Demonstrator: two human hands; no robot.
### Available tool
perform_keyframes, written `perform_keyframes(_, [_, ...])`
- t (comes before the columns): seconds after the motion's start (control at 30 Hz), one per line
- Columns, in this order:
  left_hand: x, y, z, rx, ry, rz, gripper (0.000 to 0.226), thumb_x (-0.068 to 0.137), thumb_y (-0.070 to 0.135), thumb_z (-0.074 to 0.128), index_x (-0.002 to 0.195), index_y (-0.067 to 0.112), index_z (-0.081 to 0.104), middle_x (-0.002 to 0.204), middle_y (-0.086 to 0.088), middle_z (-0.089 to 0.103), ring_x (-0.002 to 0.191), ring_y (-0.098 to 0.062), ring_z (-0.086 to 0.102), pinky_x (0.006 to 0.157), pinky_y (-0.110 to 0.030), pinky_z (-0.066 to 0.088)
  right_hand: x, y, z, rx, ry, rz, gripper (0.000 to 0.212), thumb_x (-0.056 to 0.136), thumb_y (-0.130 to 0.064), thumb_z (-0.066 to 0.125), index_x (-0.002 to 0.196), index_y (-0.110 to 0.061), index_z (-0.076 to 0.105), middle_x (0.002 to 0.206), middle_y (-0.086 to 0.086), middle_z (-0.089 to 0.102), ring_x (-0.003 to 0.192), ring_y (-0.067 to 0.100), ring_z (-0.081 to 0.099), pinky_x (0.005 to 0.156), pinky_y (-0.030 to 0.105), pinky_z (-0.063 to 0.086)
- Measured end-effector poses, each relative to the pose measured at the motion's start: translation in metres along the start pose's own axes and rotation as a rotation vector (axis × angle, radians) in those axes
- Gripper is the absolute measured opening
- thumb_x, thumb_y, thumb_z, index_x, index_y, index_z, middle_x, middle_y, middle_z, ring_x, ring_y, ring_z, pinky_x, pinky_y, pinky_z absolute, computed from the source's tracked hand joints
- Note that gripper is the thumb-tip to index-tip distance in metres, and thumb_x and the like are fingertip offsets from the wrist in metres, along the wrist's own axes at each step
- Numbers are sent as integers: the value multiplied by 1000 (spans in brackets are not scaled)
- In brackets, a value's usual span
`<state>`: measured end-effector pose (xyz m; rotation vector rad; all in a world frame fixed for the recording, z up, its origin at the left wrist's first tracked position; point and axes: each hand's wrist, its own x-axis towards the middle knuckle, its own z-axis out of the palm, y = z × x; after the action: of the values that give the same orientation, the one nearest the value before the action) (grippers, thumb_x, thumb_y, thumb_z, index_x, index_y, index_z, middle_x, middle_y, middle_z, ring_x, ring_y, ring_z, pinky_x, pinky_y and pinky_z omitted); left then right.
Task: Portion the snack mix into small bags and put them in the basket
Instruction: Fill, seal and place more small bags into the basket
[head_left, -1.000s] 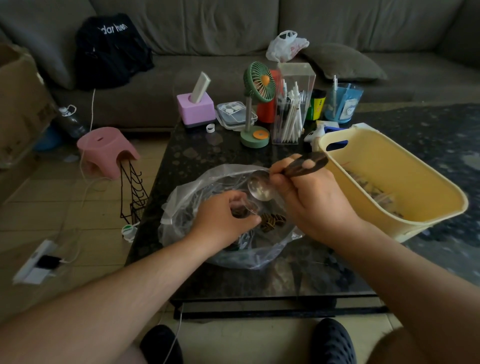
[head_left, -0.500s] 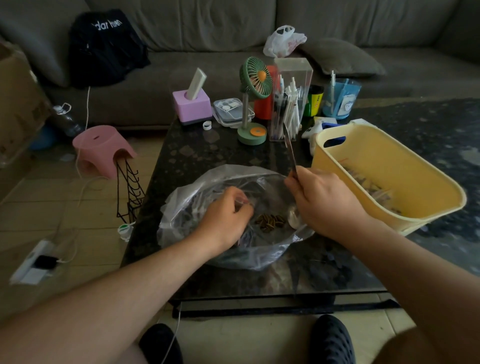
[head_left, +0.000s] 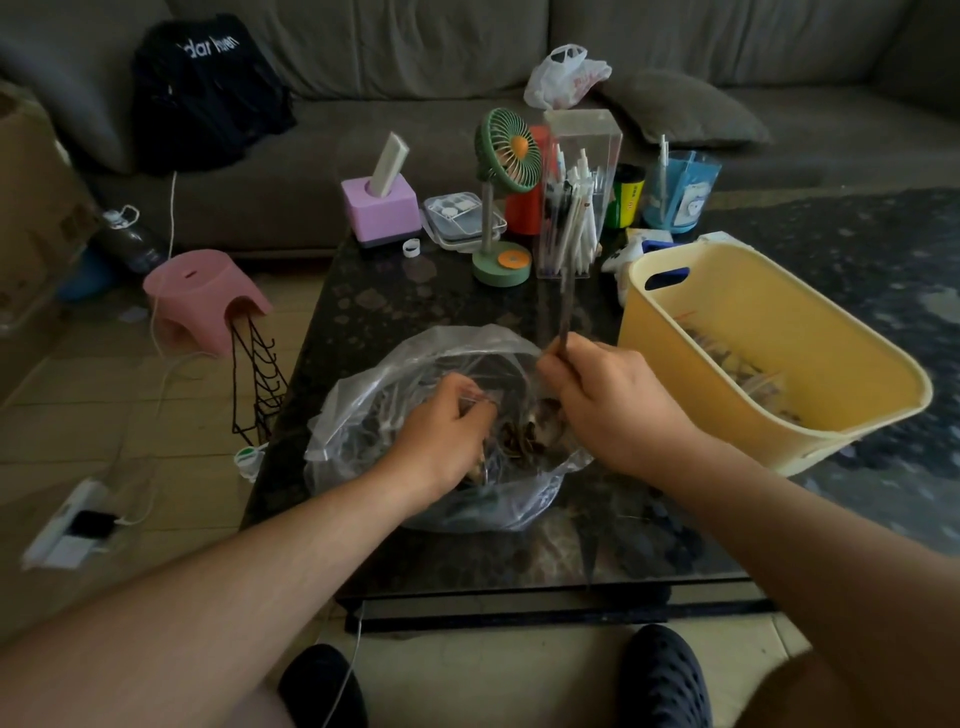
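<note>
Both hands mid-frame: left hand (head_left: 441, 431) pinches small bag (head_left: 485, 415) inside big snack bag (head_left: 363, 410), right hand (head_left: 618, 400) grips spoon (head_left: 563, 312); limp mouth risks spillage short of basket (head_left: 769, 291), right.

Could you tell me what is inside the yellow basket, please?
Several small filled bags lie along the bottom of the yellow basket. Its near wall covers the rest of the bottom, so a count is impossible.

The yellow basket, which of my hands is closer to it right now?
Right. Your right hand, gripping the spoon handle, is just beside the yellow basket; your left hand is farther away, inside the big plastic bag.
</note>
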<state>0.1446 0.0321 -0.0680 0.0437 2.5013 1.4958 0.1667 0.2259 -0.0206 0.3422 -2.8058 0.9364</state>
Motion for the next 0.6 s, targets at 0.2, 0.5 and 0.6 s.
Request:
perform_keyframes(0.2, [-1,2,-2,-22,-24,-32,13,106,41,53,116,33,56,95,-6,74,87,-23,73,79,-41,62,2,8,0,381,26,412,23,110,-37,47,99,-23,61,80,3,74,71,12,75,75,41,63])
perform_keyframes(0.5, [-1,2,-13,26,-46,-7,31,92,31,78,118,35,61,107,14,71,97,-5,69,83,-30,59,1,10,-17,532,196,528,26,111,-36,45,100,-17,60,73,7,73,72,24,77,80,53,64])
perform_keyframes(0.6, [-4,-1,-14,25,-68,6,41,87,30,85,119,36,60,109,17,71,99,-1,68,85,-25,58,1,9,-26,534,252,471,29,111,-38,43,101,-16,60,76,8,73,74,22,77,79,54,64])
